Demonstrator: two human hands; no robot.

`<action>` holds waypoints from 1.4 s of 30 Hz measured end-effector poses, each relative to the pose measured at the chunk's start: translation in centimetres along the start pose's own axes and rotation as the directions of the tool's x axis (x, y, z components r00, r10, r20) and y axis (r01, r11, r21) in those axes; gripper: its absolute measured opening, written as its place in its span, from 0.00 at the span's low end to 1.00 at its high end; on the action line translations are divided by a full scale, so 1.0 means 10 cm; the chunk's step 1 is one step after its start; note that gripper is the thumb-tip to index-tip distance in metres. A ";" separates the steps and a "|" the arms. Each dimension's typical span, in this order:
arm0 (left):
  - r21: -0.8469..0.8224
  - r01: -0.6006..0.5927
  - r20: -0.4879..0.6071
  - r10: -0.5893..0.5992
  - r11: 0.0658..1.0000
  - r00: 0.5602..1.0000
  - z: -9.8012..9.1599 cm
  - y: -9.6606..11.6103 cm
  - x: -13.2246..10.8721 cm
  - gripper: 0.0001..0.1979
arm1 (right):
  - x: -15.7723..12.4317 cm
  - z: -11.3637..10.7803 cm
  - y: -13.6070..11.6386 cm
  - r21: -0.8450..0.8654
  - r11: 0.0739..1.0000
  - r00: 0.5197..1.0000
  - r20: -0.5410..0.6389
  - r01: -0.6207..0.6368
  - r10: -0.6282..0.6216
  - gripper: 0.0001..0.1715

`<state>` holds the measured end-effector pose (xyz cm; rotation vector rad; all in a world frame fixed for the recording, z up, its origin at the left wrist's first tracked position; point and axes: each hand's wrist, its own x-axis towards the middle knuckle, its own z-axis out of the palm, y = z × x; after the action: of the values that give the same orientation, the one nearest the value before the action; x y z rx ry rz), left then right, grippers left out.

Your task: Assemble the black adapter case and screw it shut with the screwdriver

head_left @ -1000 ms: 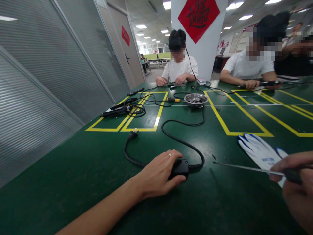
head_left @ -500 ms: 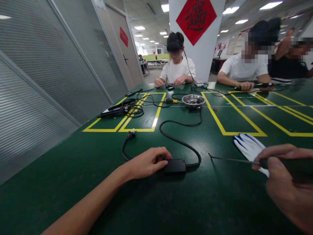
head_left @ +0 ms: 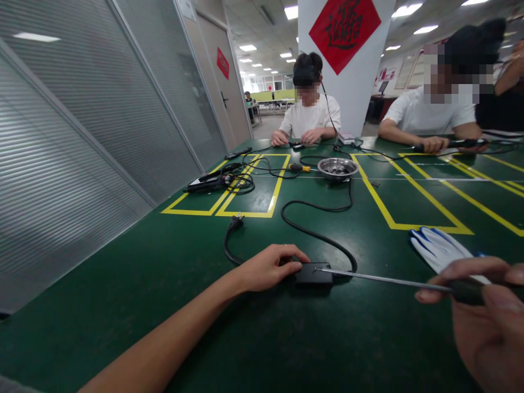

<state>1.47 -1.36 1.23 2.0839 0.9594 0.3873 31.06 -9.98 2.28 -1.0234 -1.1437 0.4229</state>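
Observation:
My left hand [head_left: 270, 268] rests on the table with its thumb and fingers closed on the left end of a small black power adapter box [head_left: 313, 277]. From the box a black cable [head_left: 317, 234] curves up towards the bowl, and a shorter lead ends in a two-pin plug [head_left: 236, 221]. At the right, my right hand [head_left: 477, 305] is closed round the dark handle of a screwdriver [head_left: 385, 280]. Its long thin shaft points left, and the tip appears over the top of the box, with what looks like a tiny screw on it. Whether it touches cannot be told.
A white and blue glove [head_left: 440, 250] lies by my right hand. Farther back are a metal bowl [head_left: 327, 173] of small parts, a yellow-and-black screwdriver [head_left: 300, 168] and coiled cables [head_left: 243, 184]. Two people [head_left: 313, 114] [head_left: 434, 117] work across the green table.
The screwdriver tip has moved left, from beside the cable to over the black box. My left hand keeps its hold on the box. The whole view has shifted slightly.

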 end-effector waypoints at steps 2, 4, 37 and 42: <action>-0.018 -0.013 0.004 0.013 1.000 1.000 -0.01 0.00 -0.01 0.11 | -0.08 0.20 -0.12 0.083 0.986 0.986 -0.073 -0.142 0.148 0.13; -0.036 -0.017 0.008 0.017 0.999 1.000 -0.02 -0.01 -0.01 0.11 | -0.18 0.29 -0.20 0.115 0.972 0.973 -0.084 -0.204 0.215 0.13; -0.085 -0.085 0.172 0.099 0.993 0.980 -0.17 0.02 -0.04 0.04 | -0.28 0.38 -0.14 0.048 0.981 0.982 0.040 -0.188 0.186 0.12; -0.065 -0.091 0.152 0.100 0.994 0.983 -0.17 0.01 -0.05 0.04 | -0.27 0.34 -0.13 0.074 0.980 0.982 0.015 -0.187 0.187 0.13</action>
<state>0.26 -0.81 2.45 2.0789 0.7504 0.2929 26.71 -11.09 2.07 -1.0684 -1.0343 0.6152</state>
